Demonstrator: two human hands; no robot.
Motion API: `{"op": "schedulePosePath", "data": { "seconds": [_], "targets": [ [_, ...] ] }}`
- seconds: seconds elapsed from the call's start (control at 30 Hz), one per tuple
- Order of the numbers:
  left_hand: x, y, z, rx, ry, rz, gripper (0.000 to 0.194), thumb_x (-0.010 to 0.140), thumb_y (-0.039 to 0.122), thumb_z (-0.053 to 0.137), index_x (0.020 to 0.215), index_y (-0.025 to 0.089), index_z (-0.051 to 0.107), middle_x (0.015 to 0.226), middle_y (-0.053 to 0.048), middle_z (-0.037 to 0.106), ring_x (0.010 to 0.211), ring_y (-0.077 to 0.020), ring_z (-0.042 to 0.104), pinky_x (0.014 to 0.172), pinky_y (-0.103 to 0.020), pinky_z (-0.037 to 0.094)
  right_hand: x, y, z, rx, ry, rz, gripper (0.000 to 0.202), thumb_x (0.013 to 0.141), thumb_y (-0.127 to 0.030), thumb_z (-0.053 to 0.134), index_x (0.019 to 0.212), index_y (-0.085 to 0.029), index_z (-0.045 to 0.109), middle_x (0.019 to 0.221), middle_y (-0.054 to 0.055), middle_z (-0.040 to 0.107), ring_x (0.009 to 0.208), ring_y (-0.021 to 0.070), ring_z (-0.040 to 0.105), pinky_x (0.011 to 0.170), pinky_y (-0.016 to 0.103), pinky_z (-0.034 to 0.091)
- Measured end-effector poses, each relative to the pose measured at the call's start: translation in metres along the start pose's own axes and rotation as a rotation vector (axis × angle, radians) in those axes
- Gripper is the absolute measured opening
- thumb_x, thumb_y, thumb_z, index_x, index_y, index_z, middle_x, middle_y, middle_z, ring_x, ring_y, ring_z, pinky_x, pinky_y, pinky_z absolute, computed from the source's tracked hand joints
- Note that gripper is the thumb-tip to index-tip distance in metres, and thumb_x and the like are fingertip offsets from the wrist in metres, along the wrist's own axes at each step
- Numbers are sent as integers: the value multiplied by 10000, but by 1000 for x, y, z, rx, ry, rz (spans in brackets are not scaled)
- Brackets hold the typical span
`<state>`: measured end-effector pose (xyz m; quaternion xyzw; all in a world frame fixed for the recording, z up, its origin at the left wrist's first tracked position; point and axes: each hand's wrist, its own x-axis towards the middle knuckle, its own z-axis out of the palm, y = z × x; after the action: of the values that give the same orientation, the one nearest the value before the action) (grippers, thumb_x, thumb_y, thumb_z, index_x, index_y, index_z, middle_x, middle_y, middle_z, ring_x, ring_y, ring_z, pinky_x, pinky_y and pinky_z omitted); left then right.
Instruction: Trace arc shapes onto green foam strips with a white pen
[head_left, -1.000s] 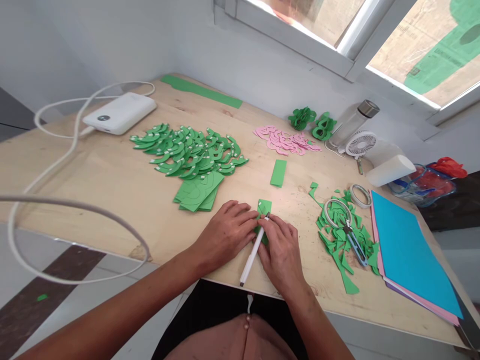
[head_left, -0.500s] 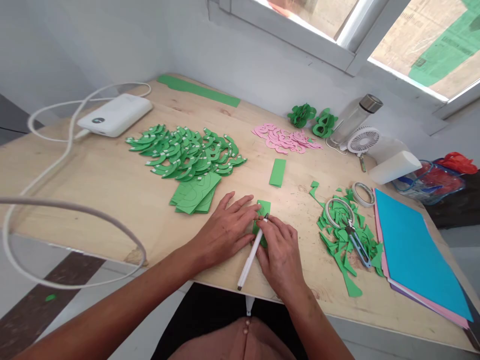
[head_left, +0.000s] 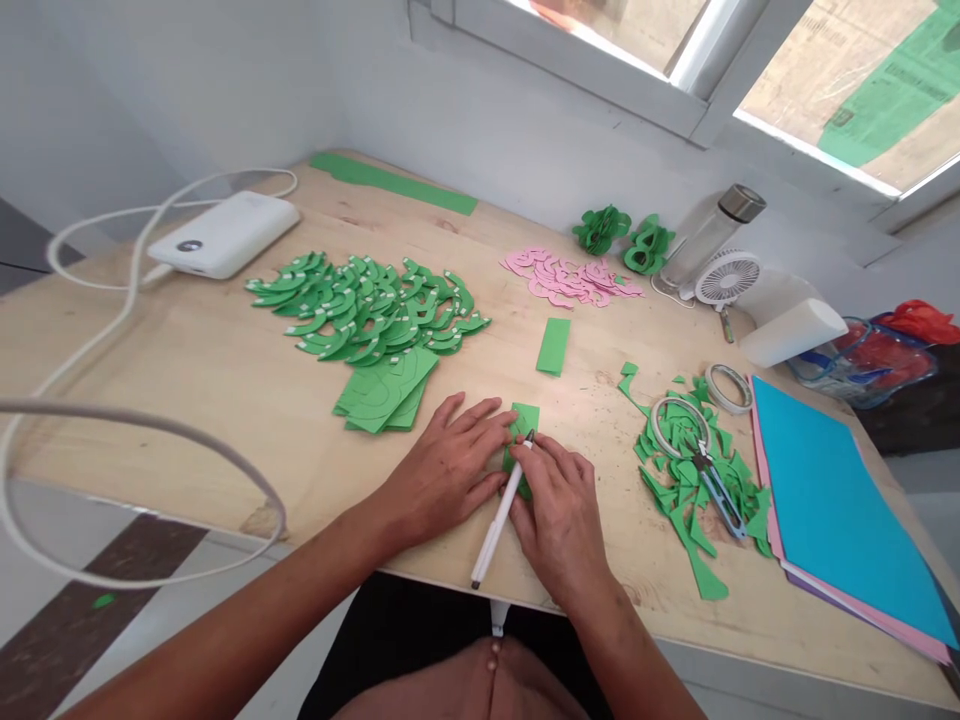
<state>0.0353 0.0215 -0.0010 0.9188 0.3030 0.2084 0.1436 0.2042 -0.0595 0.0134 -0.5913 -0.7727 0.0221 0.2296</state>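
Observation:
My left hand [head_left: 448, 465] lies on the table with its fingers stretched out. Its fingertips press on the left side of a small green paper rectangle [head_left: 526, 412], which both hands partly cover. My right hand [head_left: 559, 510] is curled over the lower right of that paper. Its fingers close on a white pen [head_left: 495, 535], whose dark upper end sits by the fingertips and whose lower end points toward the table's front edge. Left of my left hand is a stack of green paper pieces [head_left: 386, 390] with curved outlines drawn on them. Another green rectangle [head_left: 553, 346] lies beyond my hands.
Curved green cutouts with pale tabs [head_left: 375, 305] are heaped at left, near a white power bank [head_left: 225, 235] and cable. Pink cutouts [head_left: 574, 278] lie at the back. Scissors [head_left: 720, 490] and tape rolls [head_left: 727, 388] rest by green scraps, with blue sheets [head_left: 847, 510] further right.
The view has shifted very slightly. Both hands, the pen and the paper under them stay in nearly the same place.

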Motion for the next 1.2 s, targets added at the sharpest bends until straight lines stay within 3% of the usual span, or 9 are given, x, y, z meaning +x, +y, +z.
{"op": "schedulePosePath", "data": {
  "seconds": [0.23, 0.47, 0.53, 0.7, 1.0, 1.1, 1.2],
  "targets": [
    [1, 0, -2, -34, 3, -15, 350, 932, 243, 491, 1270, 165, 528, 1393, -118, 588, 1398, -294, 417, 1174, -578, 243, -2, 0, -2, 44, 15, 4, 397, 897, -102, 489, 1282, -192, 531, 1255, 108, 669, 1276, 271, 523, 1012, 451, 389],
    [0, 1, -3, -59, 16, -21, 270, 925, 244, 511, 1175, 172, 582, 1393, -113, 590, 1391, -306, 429, 1174, -593, 249, 13, 8, -19, 493, 191, 263, 244, 968, -305, 498, 1202, -251, 544, 1147, 79, 707, 1059, 227, 672, 856, 363, 532],
    [0, 1, -4, -67, 23, -27, 276, 923, 238, 519, 1184, 176, 580, 1391, -102, 594, 1386, -302, 436, 1181, -589, 239, 25, 11, -22, 554, 168, 291, 224, 984, -314, 468, 1188, -249, 534, 1126, 68, 715, 1008, 209, 689, 828, 341, 538],
    [1, 1, -4, -77, 27, -26, 297, 919, 226, 513, 1207, 179, 569, 1402, -85, 588, 1388, -290, 435, 1188, -575, 237, 48, 18, -17, 287, -14, 69, 232, 976, -268, 437, 1145, -236, 593, 1087, 59, 721, 1024, 223, 653, 902, 389, 481],
    [-2, -1, 8, -42, 115, -4, 280, 912, 219, 505, 1184, 189, 565, 1405, -90, 585, 1390, -278, 432, 1190, -560, 225, 58, 32, -2, 27, -74, -85, 265, 991, -295, 472, 1212, -234, 605, 1097, 79, 722, 1140, 256, 574, 968, 430, 418],
    [-3, -2, 7, -35, 114, -6, 297, 916, 225, 502, 1204, 186, 562, 1390, -98, 595, 1387, -281, 436, 1193, -557, 221, 58, 33, -5, 59, -39, -66, 283, 989, -308, 467, 1226, -224, 595, 1113, 87, 719, 1152, 257, 580, 973, 433, 426],
    [-2, -2, 5, -35, 99, -5, 306, 918, 233, 508, 1216, 188, 563, 1375, -94, 606, 1381, -281, 444, 1193, -551, 228, 56, 29, -12, 200, 32, 52, 290, 1005, -312, 406, 1221, -216, 574, 1131, 82, 713, 1096, 224, 623, 920, 386, 476]
  ]
}}
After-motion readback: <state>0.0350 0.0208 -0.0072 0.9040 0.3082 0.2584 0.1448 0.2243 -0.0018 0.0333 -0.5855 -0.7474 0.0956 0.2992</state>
